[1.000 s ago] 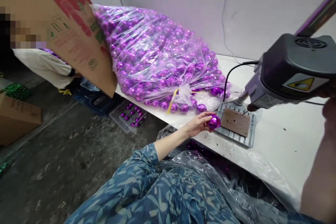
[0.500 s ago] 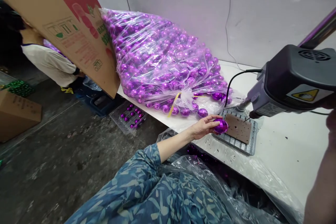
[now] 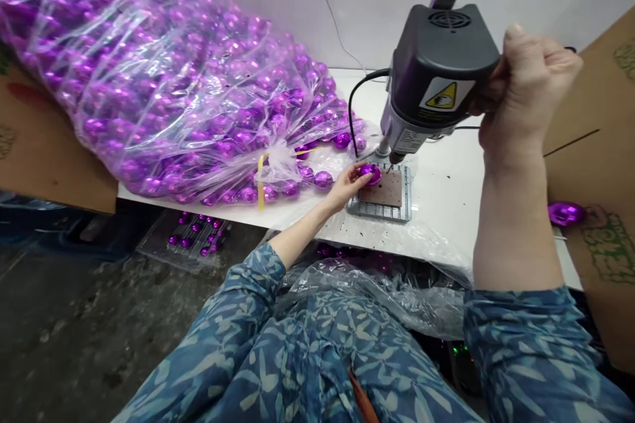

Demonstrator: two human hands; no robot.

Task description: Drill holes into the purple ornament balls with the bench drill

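Observation:
My left hand (image 3: 343,189) pinches a shiny purple faceted ball ornament (image 3: 371,174) between thumb and fingers. The ball is over the left rear part of a brown board (image 3: 387,194), just left of the drill bit. Under the board lies a slotted grey metal base (image 3: 407,205). Above it stands a small drill press (image 3: 436,46) with a black and grey motor head and a yellow warning label. My right hand (image 3: 533,82) is closed at the right side of the motor head, around the drill press handle, which the fingers mostly hide.
A big clear plastic bag (image 3: 198,73) of purple balls, tied with a yellow strip (image 3: 260,185), fills the table's left. Cardboard boxes (image 3: 605,165) flank both sides. One purple ball (image 3: 566,213) is at the right. Below left, a clear tray (image 3: 163,244) holds several balls. Dark crumbs dot the white table (image 3: 436,201).
The view has swung right, bringing my right hand on the drill press into full sight. My left hand, still holding the ball, has moved it closer to the drill bit.

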